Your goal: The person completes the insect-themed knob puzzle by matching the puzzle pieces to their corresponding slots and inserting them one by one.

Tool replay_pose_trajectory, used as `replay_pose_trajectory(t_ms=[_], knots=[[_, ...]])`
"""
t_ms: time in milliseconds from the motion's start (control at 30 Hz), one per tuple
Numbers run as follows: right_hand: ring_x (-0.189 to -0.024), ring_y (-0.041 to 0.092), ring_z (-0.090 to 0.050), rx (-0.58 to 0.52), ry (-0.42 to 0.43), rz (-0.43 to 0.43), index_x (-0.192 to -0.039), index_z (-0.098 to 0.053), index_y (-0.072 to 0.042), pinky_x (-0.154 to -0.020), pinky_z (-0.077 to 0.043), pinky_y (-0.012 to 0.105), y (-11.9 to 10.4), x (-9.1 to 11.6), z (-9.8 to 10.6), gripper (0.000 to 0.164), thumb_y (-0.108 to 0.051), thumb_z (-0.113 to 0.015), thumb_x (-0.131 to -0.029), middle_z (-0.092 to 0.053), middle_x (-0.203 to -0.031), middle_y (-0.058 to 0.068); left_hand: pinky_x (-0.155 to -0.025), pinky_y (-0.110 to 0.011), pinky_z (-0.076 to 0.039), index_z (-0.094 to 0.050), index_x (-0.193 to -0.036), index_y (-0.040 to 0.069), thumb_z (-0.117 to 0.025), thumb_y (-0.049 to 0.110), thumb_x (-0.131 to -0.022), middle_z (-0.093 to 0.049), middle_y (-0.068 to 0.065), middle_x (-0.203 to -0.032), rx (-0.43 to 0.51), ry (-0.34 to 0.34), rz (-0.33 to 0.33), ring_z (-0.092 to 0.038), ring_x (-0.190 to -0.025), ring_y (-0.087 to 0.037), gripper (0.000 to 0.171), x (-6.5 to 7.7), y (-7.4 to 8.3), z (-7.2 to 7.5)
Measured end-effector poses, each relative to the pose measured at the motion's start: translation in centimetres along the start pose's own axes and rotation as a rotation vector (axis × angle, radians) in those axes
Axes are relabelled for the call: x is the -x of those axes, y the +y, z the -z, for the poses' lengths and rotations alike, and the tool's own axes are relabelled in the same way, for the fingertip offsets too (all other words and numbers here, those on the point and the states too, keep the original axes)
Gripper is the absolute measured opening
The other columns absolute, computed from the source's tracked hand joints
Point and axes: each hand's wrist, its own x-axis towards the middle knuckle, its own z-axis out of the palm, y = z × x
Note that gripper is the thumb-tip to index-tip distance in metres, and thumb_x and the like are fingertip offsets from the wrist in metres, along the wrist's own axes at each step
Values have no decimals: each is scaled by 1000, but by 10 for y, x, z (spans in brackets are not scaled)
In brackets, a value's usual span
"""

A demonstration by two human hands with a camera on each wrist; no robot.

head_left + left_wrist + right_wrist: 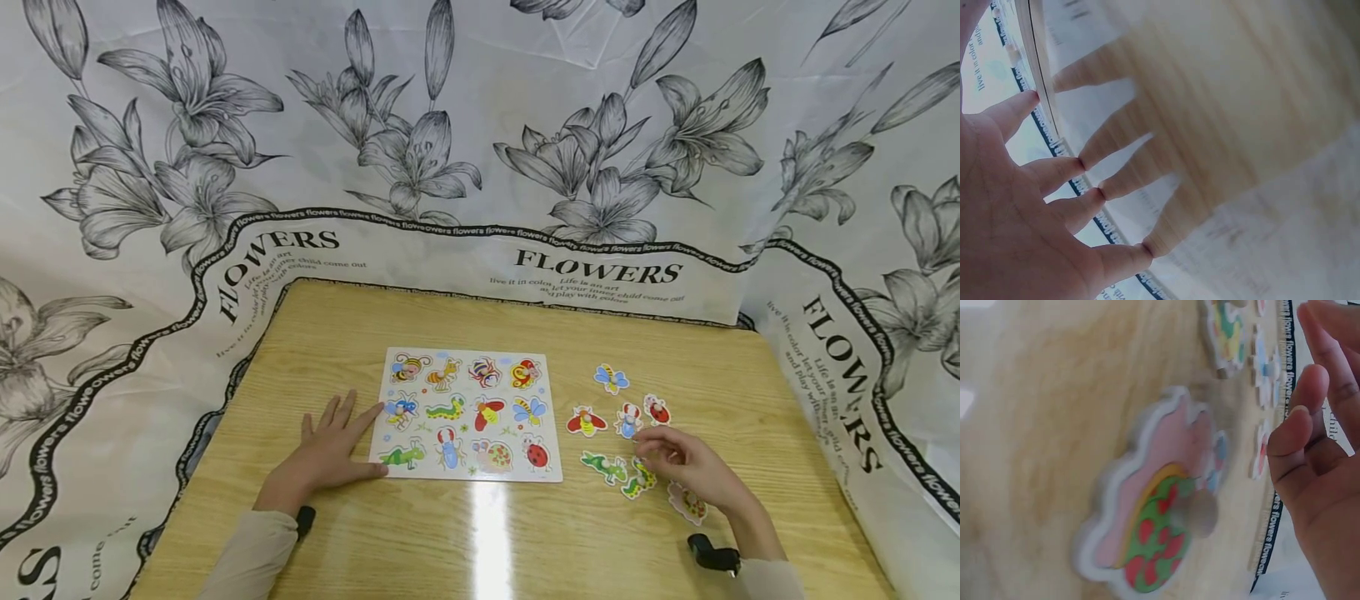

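A white puzzle board [467,433] with rows of colourful insect pictures lies flat on the table. My left hand [322,454] rests at its left edge, fingers spread and straight; thumb and index fingertip touch the board. My right hand [693,471] hovers over several loose insect pieces, fingers loosely bent, with nothing seen in its grasp. Around it lie a beetle piece [628,421], a ladybug piece [657,410], a caterpillar piece [639,481] and a snail piece [690,505], partly hidden by the hand. A round knob stands on the snail piece [1147,519] in the right wrist view.
Left of the right hand lie a grasshopper piece [603,467] and a red-winged insect piece [586,421]; a blue-winged bee piece [611,378] is farther back. The wooden table [360,550] is bordered by flower-printed cloth [450,258] at the back and sides.
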Motion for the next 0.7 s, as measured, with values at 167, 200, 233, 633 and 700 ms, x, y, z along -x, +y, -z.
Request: replay_pose_trajectory(t_ms=[167,200,233,633,700], knots=[[-69,26,-56,-40,-70,-10,-129,-55,11,-50,-49,32,12,5,0,35,6,-62,-95,-66,-105,27,-102,-80,3,-29,-160,22,-72,67,-79,-5,-25,-164,-2,5,-2,0,-147,-50,102,0,-1,0],[-68,25,-55,-38,-75,-7,-128,-56,11,-51,-48,32,13,5,-1,35,6,-63,-94,-66,-105,26,-102,-80,3,-29,-160,22,-72,67,-79,-5,-25,-164,0,7,-2,0,-147,-50,102,0,-1,0],[-68,25,-55,-34,-80,-4,-128,-56,10,-53,-48,31,14,5,-2,35,6,-63,-94,-67,-104,25,-103,-80,3,-29,-160,22,-72,67,-79,-5,-25,-164,-1,8,-1,0,-147,-50,102,0,-1,0],[-65,28,-52,-20,-153,-34,-127,-58,6,-54,-45,31,15,4,-6,39,1,-71,-90,-67,-101,18,-103,-80,3,-29,-160,24,-72,69,-78,-4,-24,-164,5,9,-1,0,-148,-50,103,-1,-4,-4],[-65,25,-52,-11,-151,-42,-127,-59,5,-54,-45,31,16,4,-7,40,0,-72,-90,-68,-101,17,-103,-80,3,-29,-160,24,-72,69,-78,-4,-25,-164,6,9,-1,0,-148,-50,103,-1,-4,-4]])
